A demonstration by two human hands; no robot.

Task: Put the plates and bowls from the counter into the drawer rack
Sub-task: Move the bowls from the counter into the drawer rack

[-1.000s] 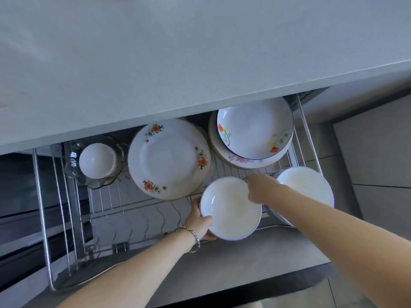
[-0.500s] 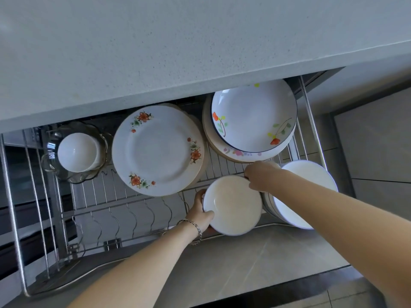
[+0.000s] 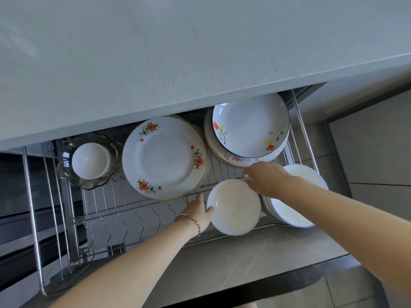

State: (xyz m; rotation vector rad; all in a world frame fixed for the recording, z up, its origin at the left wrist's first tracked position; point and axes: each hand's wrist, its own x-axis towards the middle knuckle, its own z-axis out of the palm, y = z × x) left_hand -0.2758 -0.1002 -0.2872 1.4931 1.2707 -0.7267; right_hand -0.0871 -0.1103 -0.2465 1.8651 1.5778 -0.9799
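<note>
Both hands (image 3: 199,211) (image 3: 263,177) grip the white bowl (image 3: 234,207) by its rim, empty rack (image 3: 124,221) wires to its left.

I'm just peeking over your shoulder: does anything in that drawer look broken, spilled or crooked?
Nothing looks broken or spilled. The only unsettled piece is the plain white bowl, tilted between the left hand and right hand above the wire rack. The flowered plate stack lies flat.

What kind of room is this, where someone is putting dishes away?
Most likely a home kitchen. A pale speckled countertop overhangs a pulled-out wire drawer rack holding flowered plates and bowls, and both hands hold a white bowl in it.
</note>
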